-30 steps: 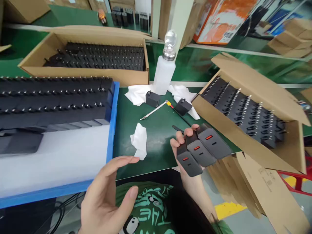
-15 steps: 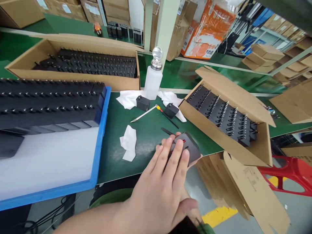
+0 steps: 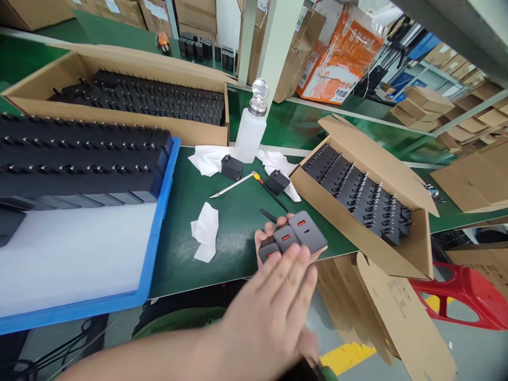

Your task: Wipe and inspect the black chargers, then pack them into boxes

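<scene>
My right hand is mostly hidden under my left; its fingertips wrap round three dark grey chargers with orange ports, held side by side over the front edge of the green table. My left hand lies flat with fingers stretched out just below the chargers, its fingertips at their near ends. It holds nothing.
A blue tray with rows of black chargers sits at left. Open cardboard boxes of chargers stand behind and at right. White cloths, a plastic bottle, a scalpel, two loose chargers lie mid-table. A red stool stands right.
My left hand swept over the three chargers in my right hand, covering them, then slid back toward me so their port faces show again.
</scene>
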`<action>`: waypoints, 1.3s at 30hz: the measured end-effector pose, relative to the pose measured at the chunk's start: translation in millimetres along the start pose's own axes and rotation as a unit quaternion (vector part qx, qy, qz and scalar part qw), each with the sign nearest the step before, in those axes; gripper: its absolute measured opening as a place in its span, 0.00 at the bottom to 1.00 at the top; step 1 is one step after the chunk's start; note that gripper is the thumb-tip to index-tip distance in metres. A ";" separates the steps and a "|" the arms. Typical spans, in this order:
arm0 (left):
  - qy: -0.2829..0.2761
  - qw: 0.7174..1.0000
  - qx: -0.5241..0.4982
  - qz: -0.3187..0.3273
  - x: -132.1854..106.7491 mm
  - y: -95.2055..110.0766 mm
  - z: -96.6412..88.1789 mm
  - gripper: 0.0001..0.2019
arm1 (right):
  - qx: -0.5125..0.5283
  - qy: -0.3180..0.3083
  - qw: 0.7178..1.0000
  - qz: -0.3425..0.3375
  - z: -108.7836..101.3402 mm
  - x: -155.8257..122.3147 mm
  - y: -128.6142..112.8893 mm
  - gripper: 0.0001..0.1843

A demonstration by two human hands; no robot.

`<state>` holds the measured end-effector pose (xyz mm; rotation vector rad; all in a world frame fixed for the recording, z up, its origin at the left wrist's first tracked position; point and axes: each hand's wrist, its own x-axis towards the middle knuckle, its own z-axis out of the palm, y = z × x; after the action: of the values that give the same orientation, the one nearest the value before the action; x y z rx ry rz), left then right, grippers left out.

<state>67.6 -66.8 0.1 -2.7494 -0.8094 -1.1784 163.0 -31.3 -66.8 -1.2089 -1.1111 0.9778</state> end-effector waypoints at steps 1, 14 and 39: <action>0.019 0.998 -0.056 0.014 -4.8 4.2 2.2 0.16 | 0.020 0.013 1.000 -0.003 -0.7 2.3 -1.2 0.45; -0.206 0.931 -0.214 -0.214 46.8 -31.5 -16.8 0.41 | -0.070 -0.028 0.992 -0.097 -97.9 -5.2 -75.2 0.40; -0.403 0.831 -0.379 0.054 263.5 22.6 205.5 0.21 | -0.643 -0.088 0.751 0.121 -368.0 77.4 -165.1 0.21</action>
<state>366.2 80.2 38.4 -3.9616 -0.1442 -0.2457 537.6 -48.8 100.5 -2.4360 -1.9172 0.3850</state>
